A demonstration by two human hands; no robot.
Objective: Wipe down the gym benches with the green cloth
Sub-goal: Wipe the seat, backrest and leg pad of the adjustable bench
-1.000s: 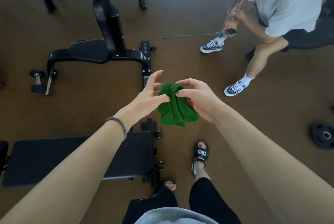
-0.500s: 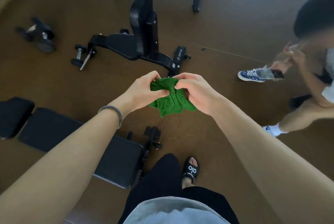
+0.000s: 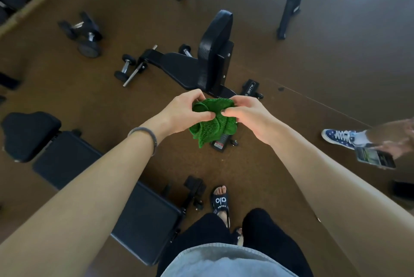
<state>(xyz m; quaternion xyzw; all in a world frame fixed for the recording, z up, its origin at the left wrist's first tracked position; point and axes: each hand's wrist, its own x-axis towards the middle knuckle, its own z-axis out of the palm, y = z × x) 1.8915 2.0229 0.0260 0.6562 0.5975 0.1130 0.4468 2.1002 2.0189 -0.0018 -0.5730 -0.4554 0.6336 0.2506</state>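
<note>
On my left lies the flat bench (image 3: 100, 189), padding bare and untouched, close enough to wipe first, I judge. My left hand (image 3: 179, 112) pinches one edge of the green cloth (image 3: 211, 121) and my right hand (image 3: 248, 117) pinches the other, holding it bunched in mid-air above the floor, probably to shape a pad. The upright bench (image 3: 201, 64) stands beyond.

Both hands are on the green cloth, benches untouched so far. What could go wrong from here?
1. The green cloth hangs bunched between the left hand and right hand; wiping with it wadded may cover little pad.
2. Loose dumbbells and bench feet lie on the floor near the sandalled foot: a possible trip hazard.
</note>
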